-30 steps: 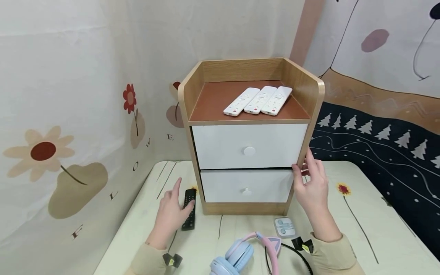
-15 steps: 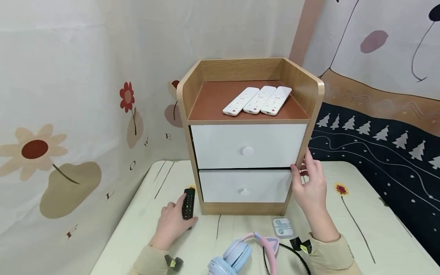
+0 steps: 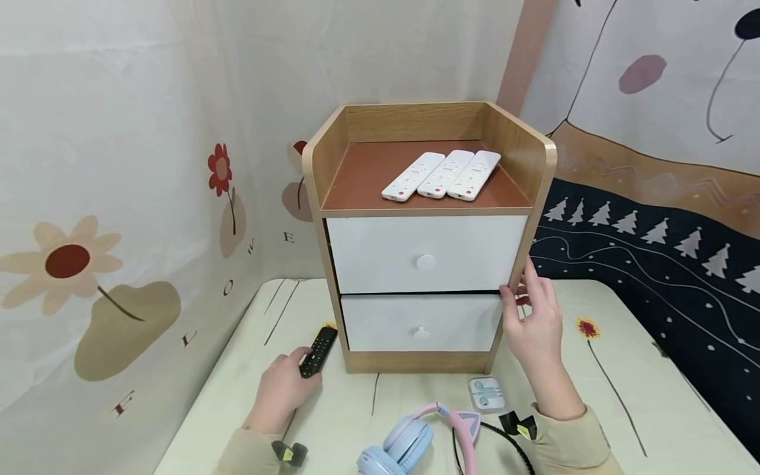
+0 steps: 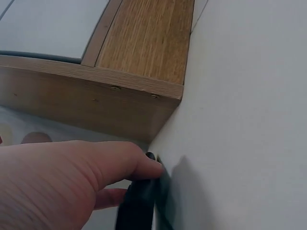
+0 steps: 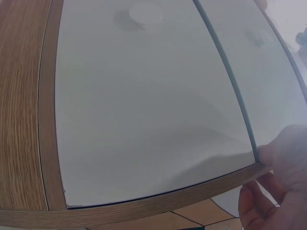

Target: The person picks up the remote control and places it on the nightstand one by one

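Note:
My left hand (image 3: 287,388) grips a black remote control (image 3: 318,351) by its lower part, left of the small wooden cabinet. In the left wrist view the thumb and a finger pinch that remote (image 4: 136,206), close to the cabinet's bottom corner. The remote's top leans to the right in the head view. My right hand (image 3: 537,324) holds the right side edge of the cabinet (image 3: 415,361), thumb on the front and fingers behind the panel, level with the gap between its two white drawers. Both drawers, the upper (image 3: 380,254) and the lower (image 3: 380,323), look closed.
Three white remotes (image 3: 441,174) lie side by side on the cabinet's brown top. In front are blue-and-pink headphones (image 3: 410,441) with a dark cable and a clear case of earphones (image 3: 487,394). Patterned cloth walls (image 3: 148,132) surround the pale table (image 3: 350,422).
My left hand has closed its fingers on the black remote, which now tilts and sits slightly further left. The right hand keeps its hold on the cabinet's edge.

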`<state>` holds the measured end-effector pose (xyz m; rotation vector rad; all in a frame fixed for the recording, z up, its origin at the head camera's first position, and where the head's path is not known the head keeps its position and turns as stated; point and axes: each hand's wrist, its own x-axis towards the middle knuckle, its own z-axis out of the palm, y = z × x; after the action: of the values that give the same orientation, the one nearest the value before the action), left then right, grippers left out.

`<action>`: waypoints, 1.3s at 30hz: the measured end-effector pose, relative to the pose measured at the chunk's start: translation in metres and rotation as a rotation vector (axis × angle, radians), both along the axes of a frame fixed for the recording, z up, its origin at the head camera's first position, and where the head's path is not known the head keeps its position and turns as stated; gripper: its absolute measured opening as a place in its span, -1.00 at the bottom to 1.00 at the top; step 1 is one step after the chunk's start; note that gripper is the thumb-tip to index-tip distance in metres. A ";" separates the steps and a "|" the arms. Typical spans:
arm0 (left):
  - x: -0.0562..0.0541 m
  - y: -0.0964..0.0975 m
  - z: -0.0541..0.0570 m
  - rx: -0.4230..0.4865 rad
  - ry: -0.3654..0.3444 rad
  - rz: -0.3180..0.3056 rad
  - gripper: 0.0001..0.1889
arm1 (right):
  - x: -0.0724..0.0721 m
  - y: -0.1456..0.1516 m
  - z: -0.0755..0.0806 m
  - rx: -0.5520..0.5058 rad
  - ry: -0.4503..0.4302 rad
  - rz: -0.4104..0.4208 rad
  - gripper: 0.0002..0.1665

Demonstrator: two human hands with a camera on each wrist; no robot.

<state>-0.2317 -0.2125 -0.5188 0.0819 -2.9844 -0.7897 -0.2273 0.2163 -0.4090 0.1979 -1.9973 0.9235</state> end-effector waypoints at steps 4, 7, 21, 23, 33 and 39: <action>0.002 -0.005 0.005 0.011 0.042 0.009 -0.40 | -0.001 0.000 -0.001 0.009 -0.012 0.008 -0.10; 0.003 -0.008 0.012 0.038 0.068 0.023 -0.47 | -0.001 -0.001 0.000 0.016 -0.015 0.010 -0.08; 0.004 -0.014 0.066 0.119 0.275 0.104 -0.57 | -0.001 -0.003 -0.001 0.008 -0.034 0.008 -0.12; 0.004 -0.012 0.082 0.123 0.326 0.106 -0.57 | -0.001 -0.003 -0.001 0.009 -0.032 0.005 -0.11; 0.006 0.002 0.168 0.184 0.666 0.082 -0.62 | 0.000 -0.002 0.001 0.003 -0.007 0.000 -0.13; 0.009 0.010 0.216 0.233 0.808 0.056 -0.64 | 0.000 -0.001 0.000 -0.004 -0.012 -0.004 -0.14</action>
<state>-0.2223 -0.2024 -0.3026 -0.1183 -2.1221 -0.8877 -0.2274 0.2157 -0.4088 0.1866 -2.0065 0.9279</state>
